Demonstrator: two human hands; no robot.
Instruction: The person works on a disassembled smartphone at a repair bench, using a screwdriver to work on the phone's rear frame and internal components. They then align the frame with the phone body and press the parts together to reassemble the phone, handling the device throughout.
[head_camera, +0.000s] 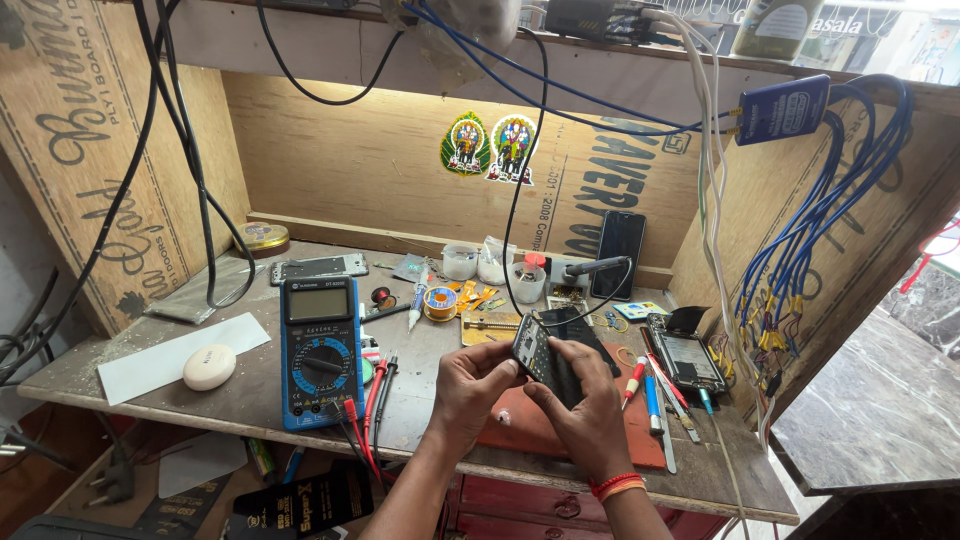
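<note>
Gripping opened phone (545, 362) between both hands, left hand (470, 385), right hand (590, 415)

A blue multimeter (320, 350), white oval case (209, 367) and solder spool (439, 301) lie on the wooden bench (420, 400).

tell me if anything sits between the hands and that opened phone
Nothing visible does. The left hand and the right hand both grip the opened phone directly, raised above the red mat on the workbench.
</note>
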